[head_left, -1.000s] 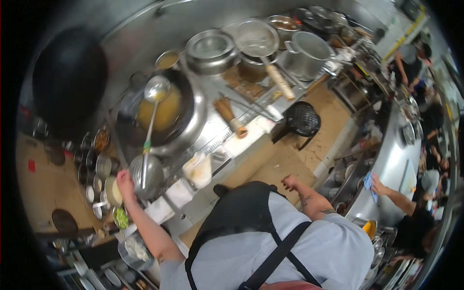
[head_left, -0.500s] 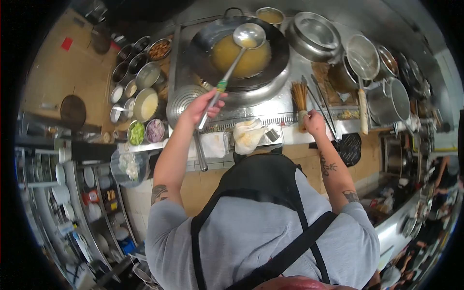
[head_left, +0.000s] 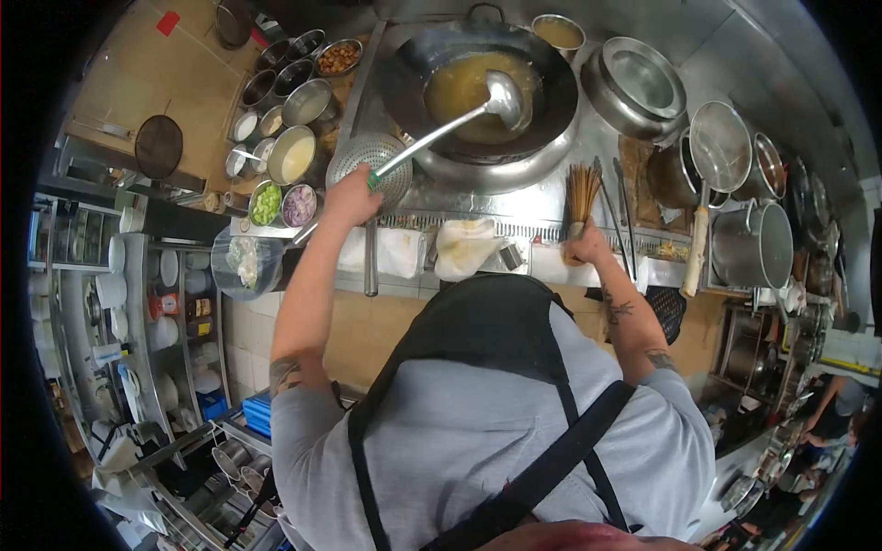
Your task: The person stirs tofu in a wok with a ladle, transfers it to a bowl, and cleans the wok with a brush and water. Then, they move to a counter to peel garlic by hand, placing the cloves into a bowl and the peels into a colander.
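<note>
My left hand [head_left: 351, 197] is closed round the handle of a metal ladle [head_left: 503, 94], whose bowl is tipped over in the yellowish liquid [head_left: 459, 81] of a large black wok [head_left: 404, 87]. Below the wok's right side, my right hand [head_left: 586, 244] grips the base of an upright bamboo brush [head_left: 582, 191]. A perforated skimmer [head_left: 375, 167] lies beside my left hand, its handle pointing toward me. Between my hands, a crumpled cloth [head_left: 464, 246] rests on the counter's front edge.
Bowls of chopped green [head_left: 265, 204] and purple [head_left: 299, 205] vegetables stand at the left, with several metal bowls behind. On the right are a strainer [head_left: 720, 142], a steel pot [head_left: 755, 241] and metal basins [head_left: 643, 78]. People stand at the far lower right.
The view has shifted. My left hand has moved left and down with the ladle, whose bowl has turned over and is lower in the wok. My right hand still holds the brush.
</note>
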`<action>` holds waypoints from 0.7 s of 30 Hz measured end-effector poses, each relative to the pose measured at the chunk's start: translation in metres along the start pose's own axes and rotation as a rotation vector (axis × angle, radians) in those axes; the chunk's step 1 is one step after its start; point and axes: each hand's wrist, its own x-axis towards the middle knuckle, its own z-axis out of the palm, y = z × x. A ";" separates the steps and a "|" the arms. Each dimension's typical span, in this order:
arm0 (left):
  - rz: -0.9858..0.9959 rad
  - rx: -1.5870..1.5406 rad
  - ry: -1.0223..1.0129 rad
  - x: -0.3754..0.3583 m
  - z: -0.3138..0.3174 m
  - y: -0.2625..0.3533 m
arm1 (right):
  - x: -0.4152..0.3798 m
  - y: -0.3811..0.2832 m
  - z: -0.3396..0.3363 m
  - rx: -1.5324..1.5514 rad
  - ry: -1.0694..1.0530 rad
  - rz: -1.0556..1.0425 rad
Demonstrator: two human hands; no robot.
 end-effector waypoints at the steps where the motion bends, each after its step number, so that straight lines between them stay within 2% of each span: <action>1: 0.007 -0.022 0.001 0.009 0.005 0.010 | 0.002 -0.001 -0.004 0.335 -0.066 0.132; 3: 0.024 -0.065 0.004 0.026 0.011 0.025 | 0.007 -0.007 -0.009 1.007 -0.206 0.387; 4: 0.021 -0.064 -0.017 0.030 0.012 0.030 | 0.003 -0.015 -0.020 1.310 -0.164 0.374; 7: -0.003 -0.082 -0.053 0.031 0.009 0.039 | -0.014 -0.067 -0.060 1.283 0.163 0.113; 9: -0.019 -0.117 -0.028 0.015 -0.005 0.047 | 0.006 -0.085 -0.085 0.880 0.363 -0.166; 11: -0.019 -0.100 0.037 0.006 -0.009 0.048 | 0.002 -0.127 -0.128 0.326 0.436 -0.356; 14: -0.024 -0.032 0.094 -0.008 -0.008 0.043 | -0.007 -0.188 -0.155 -0.106 0.219 -0.330; 17: -0.017 0.012 0.127 -0.022 -0.007 0.040 | 0.020 -0.194 -0.166 -0.144 0.184 -0.340; 19: -0.037 0.028 0.116 -0.034 0.004 0.035 | 0.032 -0.191 -0.170 -0.066 0.268 -0.302; 21: -0.012 0.012 0.198 -0.044 0.011 0.022 | 0.049 -0.183 -0.176 -0.030 0.351 -0.289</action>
